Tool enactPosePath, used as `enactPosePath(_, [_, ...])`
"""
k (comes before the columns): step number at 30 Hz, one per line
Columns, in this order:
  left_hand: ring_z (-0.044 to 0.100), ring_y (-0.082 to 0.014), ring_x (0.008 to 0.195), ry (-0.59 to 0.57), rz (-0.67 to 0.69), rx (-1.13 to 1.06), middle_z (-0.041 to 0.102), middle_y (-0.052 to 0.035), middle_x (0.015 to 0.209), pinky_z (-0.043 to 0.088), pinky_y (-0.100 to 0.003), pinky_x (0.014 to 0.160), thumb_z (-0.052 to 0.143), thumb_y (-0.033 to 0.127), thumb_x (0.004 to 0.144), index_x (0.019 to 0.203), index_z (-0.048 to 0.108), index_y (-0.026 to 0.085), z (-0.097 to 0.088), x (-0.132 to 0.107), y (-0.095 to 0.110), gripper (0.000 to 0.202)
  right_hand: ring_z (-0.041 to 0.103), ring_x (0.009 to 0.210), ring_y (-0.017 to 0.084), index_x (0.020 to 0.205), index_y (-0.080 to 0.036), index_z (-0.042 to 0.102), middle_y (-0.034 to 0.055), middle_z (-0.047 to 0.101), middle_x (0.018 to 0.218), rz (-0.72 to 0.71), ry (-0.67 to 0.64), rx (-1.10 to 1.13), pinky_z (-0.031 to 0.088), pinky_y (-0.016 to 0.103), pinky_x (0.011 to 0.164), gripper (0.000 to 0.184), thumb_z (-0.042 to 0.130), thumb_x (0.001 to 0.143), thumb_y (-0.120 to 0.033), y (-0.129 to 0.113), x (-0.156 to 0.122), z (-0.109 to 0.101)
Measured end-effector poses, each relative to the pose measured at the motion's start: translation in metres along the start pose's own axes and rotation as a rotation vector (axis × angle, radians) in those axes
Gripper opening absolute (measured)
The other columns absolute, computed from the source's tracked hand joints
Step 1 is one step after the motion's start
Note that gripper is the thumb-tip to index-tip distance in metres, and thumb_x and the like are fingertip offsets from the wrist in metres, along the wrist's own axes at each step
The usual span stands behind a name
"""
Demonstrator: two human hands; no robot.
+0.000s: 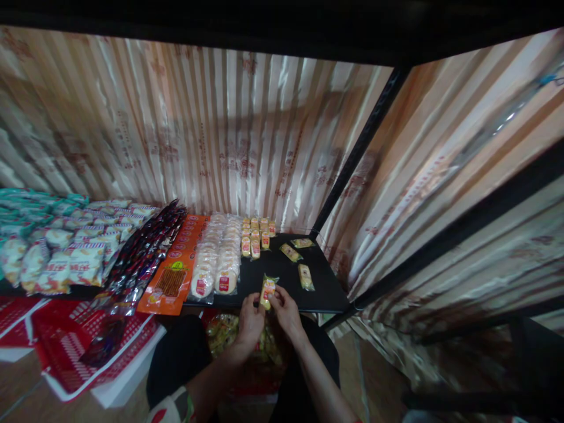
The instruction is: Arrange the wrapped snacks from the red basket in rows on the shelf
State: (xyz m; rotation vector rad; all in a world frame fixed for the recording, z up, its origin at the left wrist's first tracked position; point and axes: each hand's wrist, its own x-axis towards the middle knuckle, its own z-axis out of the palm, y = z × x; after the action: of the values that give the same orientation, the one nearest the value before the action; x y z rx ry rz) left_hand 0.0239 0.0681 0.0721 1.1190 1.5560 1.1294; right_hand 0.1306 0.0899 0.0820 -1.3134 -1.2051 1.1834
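Both my hands hold one small yellow snack packet (267,291) at the front edge of a black shelf (326,294). My left hand (251,320) pinches its lower left side. My right hand (286,311) pinches its right side. On the shelf just beyond lie three loose yellow packets (305,276), and further back stand neat rows of the same yellow packets (255,235). A basket of more snacks (222,332) sits below my hands, between my knees.
Left along the shelf lie white round cakes (215,264), orange packets (174,276), dark red packets (145,252) and white-and-teal bags (66,252). Red baskets (66,346) sit on the floor at the left. Striped curtain backs the shelf; a black frame post (352,164) rises at right.
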Motion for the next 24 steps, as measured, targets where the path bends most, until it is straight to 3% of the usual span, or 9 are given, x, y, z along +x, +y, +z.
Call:
enactPosePath(5, [0.055,-0.0124,0.077,0.006,0.077,0.127,0.057,-0.0071,0.097,0.043,-0.025,0.077,0.043,0.010,0.071,0.098,0.057,0.015,0.003,0.009,0.013,0.031,0.063,0.074,0.018,0.103,-0.017,0.055,0.0058,0.067,0.085,-0.032,0.037,-0.059,0.049,0.030,0.067,0.043,0.058,0.067,-0.040,-0.001,0.015,-0.002])
enactPosePath(9, [0.054,-0.0127,0.076,0.023,0.055,0.109,0.055,-0.0078,0.097,0.044,-0.023,0.077,0.044,0.011,0.072,0.096,0.059,0.015,0.007,0.018,0.026,0.029,0.063,0.077,0.018,0.103,-0.018,0.054,0.0058,0.067,0.087,-0.072,0.098,-0.120,0.050,0.031,0.072,0.040,0.056,0.069,-0.038,-0.001,0.027,-0.002])
enactPosePath(12, [0.054,-0.0153,0.086,0.055,0.041,0.128,0.055,-0.0085,0.099,0.043,-0.025,0.083,0.045,0.011,0.073,0.096,0.060,0.016,0.012,0.028,0.033,0.028,0.063,0.083,0.018,0.100,-0.019,0.052,0.0068,0.066,0.090,-0.105,0.149,-0.122,0.050,0.031,0.075,0.036,0.057,0.068,-0.036,-0.001,0.034,0.001])
enactPosePath(19, [0.055,-0.0169,0.090,0.046,-0.004,0.204,0.056,-0.0097,0.101,0.041,-0.027,0.085,0.043,0.018,0.078,0.097,0.061,0.017,0.026,0.054,0.037,0.026,0.063,0.085,0.019,0.101,-0.020,0.051,0.0076,0.065,0.092,-0.103,0.154,-0.147,0.051,0.033,0.075,0.035,0.056,0.068,-0.033,0.004,0.059,0.000])
enactPosePath(24, [0.055,-0.0181,0.093,0.032,-0.032,0.240,0.055,-0.0129,0.105,0.041,-0.028,0.086,0.041,0.020,0.080,0.108,0.056,0.014,0.036,0.072,0.042,0.032,0.062,0.084,0.019,0.102,-0.017,0.051,0.0093,0.064,0.095,-0.109,0.157,-0.177,0.050,0.034,0.077,0.036,0.053,0.069,-0.031,0.011,0.082,-0.002])
